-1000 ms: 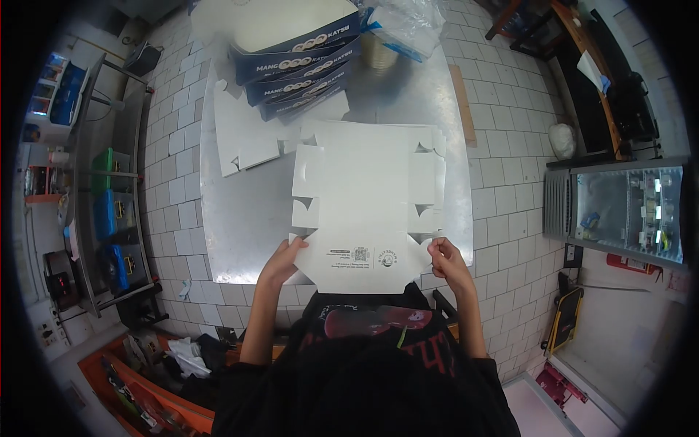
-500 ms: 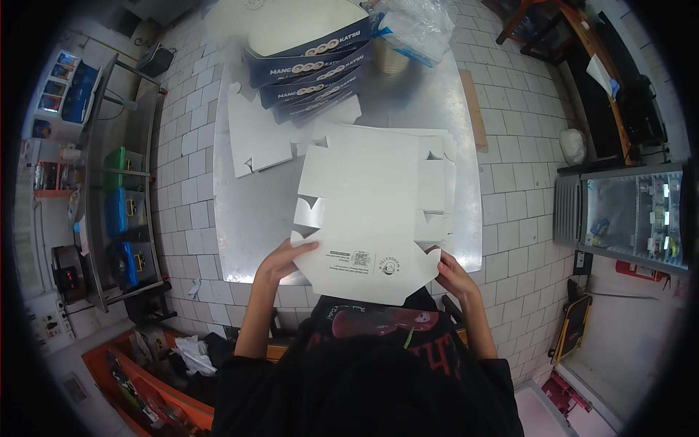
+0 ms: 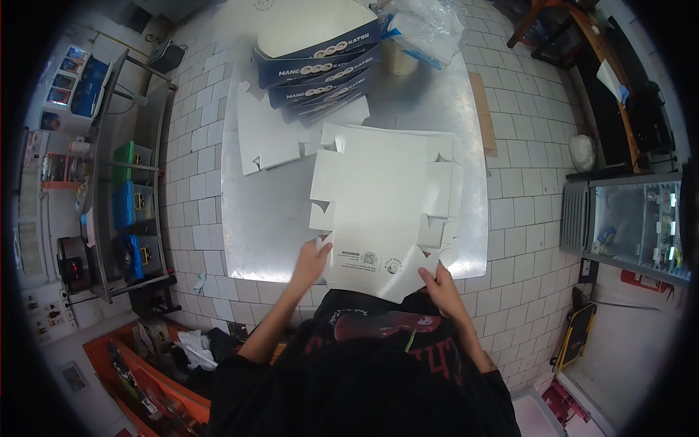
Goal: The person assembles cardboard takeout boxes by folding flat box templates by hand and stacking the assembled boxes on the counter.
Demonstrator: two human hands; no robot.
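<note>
A white carton (image 3: 378,189) overhangs the near edge of the bench (image 3: 266,226), nearer than stacked boxes (image 3: 320,71). Left hand (image 3: 312,261) and right hand (image 3: 441,288) clamp fingers on its near corners. It looks light, stiffish, easily creased; edges suit holding.

The person wears a black shirt (image 3: 357,397) with loose short sleeves, the left sleeve (image 3: 237,375) and the right sleeve (image 3: 499,390) both plain black, and the left hand (image 3: 313,261) and right hand (image 3: 442,285) are bare. Across the front is a print of rounded, dull pink shapes (image 3: 357,328) with a thin green line (image 3: 409,341), small pale script (image 3: 339,319) at one side, and large dark red letters (image 3: 440,364) below, partly lost in the folds.
</note>
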